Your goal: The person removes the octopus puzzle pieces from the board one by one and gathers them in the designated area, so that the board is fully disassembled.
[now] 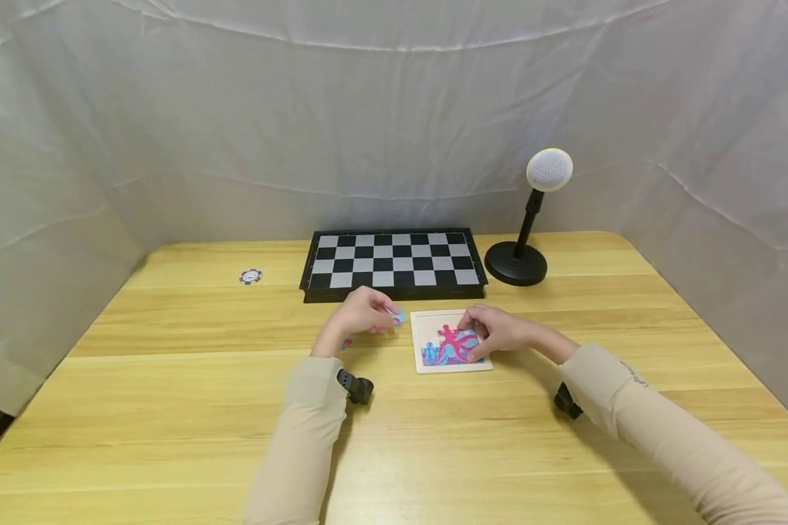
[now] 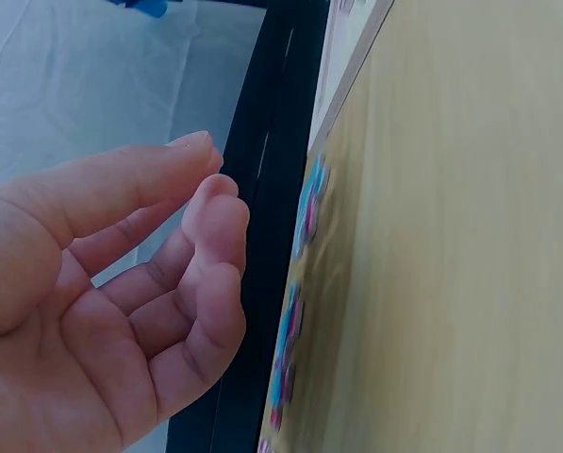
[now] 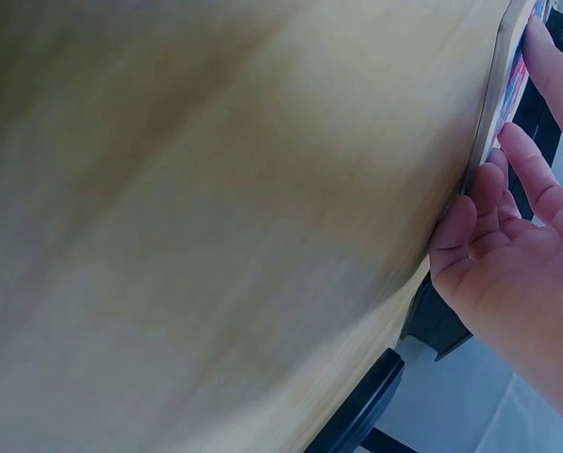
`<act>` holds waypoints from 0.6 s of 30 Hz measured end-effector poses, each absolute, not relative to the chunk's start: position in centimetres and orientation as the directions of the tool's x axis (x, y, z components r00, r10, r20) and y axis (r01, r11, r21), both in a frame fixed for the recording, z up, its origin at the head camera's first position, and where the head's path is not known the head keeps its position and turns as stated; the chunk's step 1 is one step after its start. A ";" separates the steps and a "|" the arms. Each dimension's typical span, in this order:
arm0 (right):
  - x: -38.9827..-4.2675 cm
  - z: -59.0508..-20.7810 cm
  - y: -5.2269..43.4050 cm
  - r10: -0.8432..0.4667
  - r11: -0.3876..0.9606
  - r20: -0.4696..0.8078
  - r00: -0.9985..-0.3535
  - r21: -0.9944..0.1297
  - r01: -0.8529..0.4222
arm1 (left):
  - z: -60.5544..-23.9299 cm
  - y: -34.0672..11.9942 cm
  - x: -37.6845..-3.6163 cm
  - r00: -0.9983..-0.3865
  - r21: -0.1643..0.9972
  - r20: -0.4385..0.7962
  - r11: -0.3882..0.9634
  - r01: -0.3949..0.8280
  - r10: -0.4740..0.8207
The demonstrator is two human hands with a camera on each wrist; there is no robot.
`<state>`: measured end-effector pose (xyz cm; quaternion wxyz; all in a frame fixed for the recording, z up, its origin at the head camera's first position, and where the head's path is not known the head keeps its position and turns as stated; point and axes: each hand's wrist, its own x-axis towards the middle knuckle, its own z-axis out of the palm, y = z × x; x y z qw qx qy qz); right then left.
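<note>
I see the left hand (image 1: 364, 312) hovering by loose pieces (image 1: 401, 316) left of the tray (image 1: 456, 368), its fingers loosely curled, thumb and fingertips close, with nothing visible between them. The right hand (image 1: 495, 329) reaches over the tray's right edge, thumb and forefinger spread apart and resting on it beside the octopus (image 1: 449, 343). I have the tray flat toward the surface's (image 1: 190, 415) far edge, just in front of the chessboard (image 1: 394, 261); a stand (image 1: 516, 264) is nearer the far right corner.
</note>
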<state>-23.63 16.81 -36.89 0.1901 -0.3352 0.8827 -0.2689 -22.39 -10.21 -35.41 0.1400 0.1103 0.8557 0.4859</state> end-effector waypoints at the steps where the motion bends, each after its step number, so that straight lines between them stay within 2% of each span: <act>1: -23.6 -36.9 16.8 -0.693 0.630 -0.157 -0.703 -0.604 -0.487 | -35.4 -10.0 -22.4 -0.935 0.863 -0.140 0.504 0.046 0.325; 18: -23.8 -37.0 16.9 -0.692 0.630 -0.168 -0.702 -0.615 -0.474 | -35.3 -6.1 -22.9 -0.898 0.846 -0.182 0.529 0.066 0.402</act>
